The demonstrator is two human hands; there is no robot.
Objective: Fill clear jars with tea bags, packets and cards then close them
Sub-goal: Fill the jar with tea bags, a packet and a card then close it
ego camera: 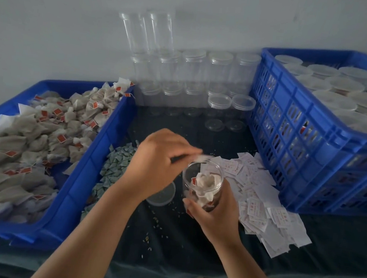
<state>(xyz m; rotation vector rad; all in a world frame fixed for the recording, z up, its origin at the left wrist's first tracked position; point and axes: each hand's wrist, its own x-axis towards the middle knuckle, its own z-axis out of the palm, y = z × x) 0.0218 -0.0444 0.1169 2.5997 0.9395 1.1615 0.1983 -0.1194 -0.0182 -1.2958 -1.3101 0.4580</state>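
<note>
I read the clear jar [202, 186] as colourless. Left of it, the tea bags [31, 146] are pale grey-beige with red tags, the tray [78, 173] is solid blue, and the packets [113, 165] are speckled green and white. Right of it, the cards [259, 204] are white with red print and the crate [291, 131] is blue lattice. The cloth [168, 238] beneath is dark navy.

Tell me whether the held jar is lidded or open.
Open: the jar has no lid on, tea bags show inside, and a lid lies on the cloth beside it.

Two bins: tray [78, 196], crate [289, 149]; two hands: left hand [159, 165], right hand [215, 213]; one open jar [203, 183]; one loose lid [163, 200]; tea bags [31, 146], packets [112, 168], cards [261, 202], empty jars [193, 77] beyond counting.
</note>
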